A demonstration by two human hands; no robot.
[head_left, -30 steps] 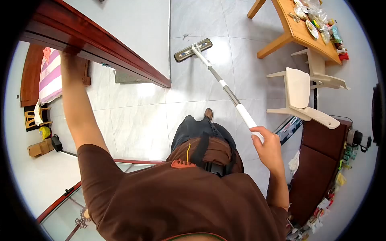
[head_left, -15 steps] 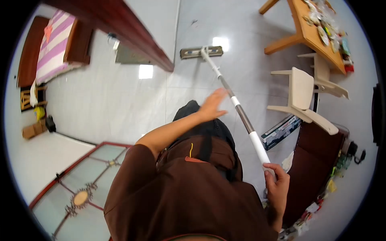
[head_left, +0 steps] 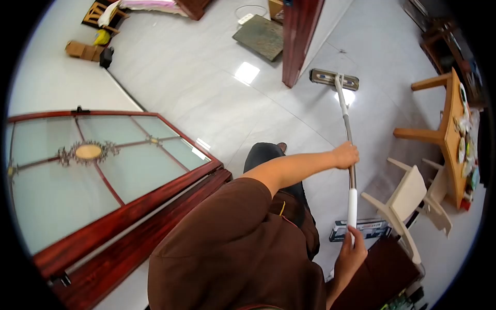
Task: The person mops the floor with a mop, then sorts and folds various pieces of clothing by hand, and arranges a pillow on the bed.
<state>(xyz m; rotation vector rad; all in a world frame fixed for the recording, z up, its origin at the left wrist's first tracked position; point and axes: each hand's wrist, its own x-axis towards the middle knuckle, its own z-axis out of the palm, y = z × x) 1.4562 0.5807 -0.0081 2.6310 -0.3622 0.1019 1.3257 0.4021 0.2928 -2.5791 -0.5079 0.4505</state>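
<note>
A flat mop (head_left: 353, 178) with a white and metal pole slants away from me, its wide rectangular head (head_left: 321, 77) flat on the grey tiled floor (head_left: 206, 98). My left hand (head_left: 345, 155) is wrapped round the metal middle of the pole. Lower down, the fingers of my right hand (head_left: 353, 249) close on the white top end of the handle. The mop head lies just right of a dark red door post (head_left: 299, 44).
A dark red door with frosted glass panes (head_left: 98, 165) stands at the left. To the right are a cream plastic chair (head_left: 408, 194) and a wooden table (head_left: 449, 134) with clutter. A printed box (head_left: 338, 231) lies near the brown seat (head_left: 387, 274). A dark board (head_left: 261, 37) lies beyond.
My left hand, open beside the pole before, has taken hold of it. My view has turned left, so the mop and furniture appear farther right, and more of the glass door shows.
</note>
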